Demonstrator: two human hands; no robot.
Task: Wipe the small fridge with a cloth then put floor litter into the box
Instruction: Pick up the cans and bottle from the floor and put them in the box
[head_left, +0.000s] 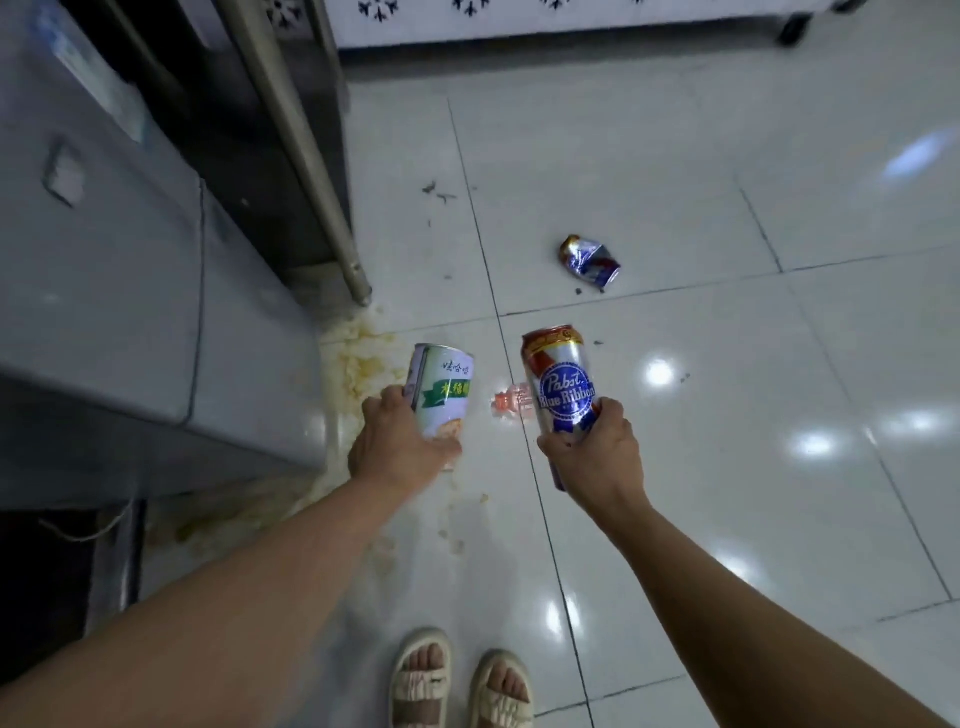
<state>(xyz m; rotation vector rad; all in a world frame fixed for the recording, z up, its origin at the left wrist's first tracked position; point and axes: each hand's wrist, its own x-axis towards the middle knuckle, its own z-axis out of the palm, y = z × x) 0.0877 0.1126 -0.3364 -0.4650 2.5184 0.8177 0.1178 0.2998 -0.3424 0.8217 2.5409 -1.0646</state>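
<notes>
My left hand (397, 444) grips a white and green tin can (441, 387) by its lower end, held above the floor. A tall silver, blue and red beer can (558, 382) is held the same way in my right hand (597, 454). Between the two cans a small clear bottle with an orange cap (511, 402) lies on the tiles. A crushed beer can (589, 260) lies farther away on the floor. The small grey fridge (104, 291) stands at my left. No box or cloth is in view.
A slanted metal leg (311, 171) meets the floor beside the fridge. Yellowish stains (363, 358) spread over the tiles at the fridge's foot. Dark crumbs (436, 192) lie farther off. A white patterned cabinet (545, 26) runs along the back. My sandalled feet (460, 680) are at the bottom.
</notes>
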